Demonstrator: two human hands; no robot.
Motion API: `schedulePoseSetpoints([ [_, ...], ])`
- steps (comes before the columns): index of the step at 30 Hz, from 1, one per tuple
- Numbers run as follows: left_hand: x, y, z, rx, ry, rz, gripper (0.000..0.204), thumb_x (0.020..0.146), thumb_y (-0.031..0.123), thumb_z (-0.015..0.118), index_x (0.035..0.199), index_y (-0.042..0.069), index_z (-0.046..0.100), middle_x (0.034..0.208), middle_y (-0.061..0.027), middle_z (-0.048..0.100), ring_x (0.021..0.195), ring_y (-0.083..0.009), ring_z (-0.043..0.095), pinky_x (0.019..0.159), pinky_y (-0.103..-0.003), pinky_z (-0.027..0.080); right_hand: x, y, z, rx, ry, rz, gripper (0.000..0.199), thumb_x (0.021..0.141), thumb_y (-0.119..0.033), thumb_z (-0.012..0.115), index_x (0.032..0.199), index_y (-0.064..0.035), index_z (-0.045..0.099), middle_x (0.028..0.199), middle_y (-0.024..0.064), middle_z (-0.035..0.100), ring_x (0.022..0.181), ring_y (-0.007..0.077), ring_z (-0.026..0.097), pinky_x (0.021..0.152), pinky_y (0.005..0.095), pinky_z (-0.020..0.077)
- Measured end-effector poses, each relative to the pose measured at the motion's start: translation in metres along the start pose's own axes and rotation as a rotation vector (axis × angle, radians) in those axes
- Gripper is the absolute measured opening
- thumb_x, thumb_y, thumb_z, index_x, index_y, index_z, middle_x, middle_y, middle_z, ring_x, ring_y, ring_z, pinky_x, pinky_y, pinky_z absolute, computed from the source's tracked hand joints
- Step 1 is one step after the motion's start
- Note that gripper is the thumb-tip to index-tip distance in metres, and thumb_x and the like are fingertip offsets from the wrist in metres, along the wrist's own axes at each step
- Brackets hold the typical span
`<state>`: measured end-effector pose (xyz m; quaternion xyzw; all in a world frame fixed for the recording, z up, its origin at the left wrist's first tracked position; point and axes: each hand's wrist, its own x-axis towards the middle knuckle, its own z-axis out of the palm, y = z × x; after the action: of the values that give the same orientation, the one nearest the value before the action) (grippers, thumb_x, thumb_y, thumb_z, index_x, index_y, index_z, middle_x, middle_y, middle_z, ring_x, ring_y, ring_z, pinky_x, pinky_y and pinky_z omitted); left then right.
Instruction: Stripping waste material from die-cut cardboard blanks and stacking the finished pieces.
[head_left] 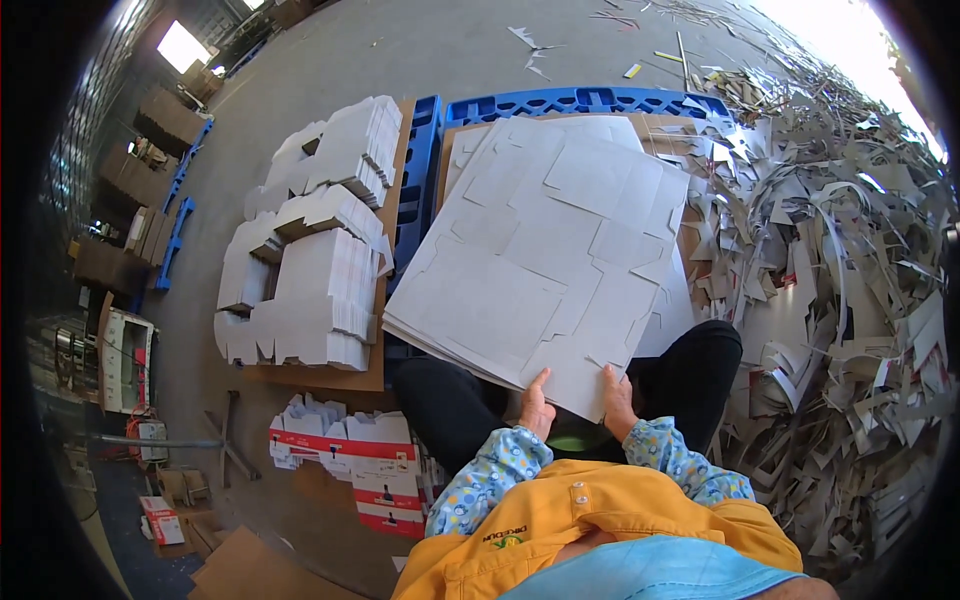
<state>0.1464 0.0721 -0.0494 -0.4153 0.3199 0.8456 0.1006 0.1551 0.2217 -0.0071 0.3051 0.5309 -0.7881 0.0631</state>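
A stack of large white die-cut cardboard sheets [520,250] lies in front of me, its near corner pointing at my lap. My left hand [537,408] grips the edge just left of that corner, thumb on top and fingers mostly out of sight below. On the corner's other side, my right hand [618,404] holds the edge the same way. Cut lines on the top sheet outline several box blanks that still sit together. How many sheets my hands hold between them cannot be made out. More white sheets [672,310] show underneath at the right.
Stacks of separated white blanks [315,280] stand on brown cardboard to the left. Blue pallets [590,98] lie beneath the sheets. Red-and-white printed blanks [385,480] are piled beside my left knee. A large heap of paper offcuts [820,330] spreads along the right.
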Motion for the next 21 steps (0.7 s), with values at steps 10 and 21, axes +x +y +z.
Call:
schedulePoseSetpoints([
  [10, -0.047, 0.029, 0.047, -0.107, -0.144, 0.233, 0.027, 0.063, 0.002, 0.065, 0.088, -0.003, 0.058, 0.088, -0.0104, 0.058, 0.079, -0.0226, 0.056, 0.073, -0.033, 0.046, -0.009, -0.053, 0.009, 0.237, -0.257, 0.103, 0.043, 0.08, -0.041, 0.051, 0.104, -0.0054, 0.046, 0.087, 0.0038, 0.054, 0.073, 0.017, 0.053, 0.065, 0.0294, 0.0453],
  [21, -0.104, 0.075, 0.055, -0.045, -0.166, 0.265, 0.032, 0.064, 0.003, 0.064, 0.094, -0.004, 0.055, 0.091, -0.0105, 0.058, 0.082, -0.0216, 0.055, 0.075, -0.034, 0.045, 0.074, -0.095, -0.007, 0.274, -0.262, 0.184, 0.033, 0.078, -0.029, 0.058, 0.098, -0.0038, 0.053, 0.092, 0.0062, 0.057, 0.092, 0.022, 0.053, 0.078, 0.0339, 0.0442],
])
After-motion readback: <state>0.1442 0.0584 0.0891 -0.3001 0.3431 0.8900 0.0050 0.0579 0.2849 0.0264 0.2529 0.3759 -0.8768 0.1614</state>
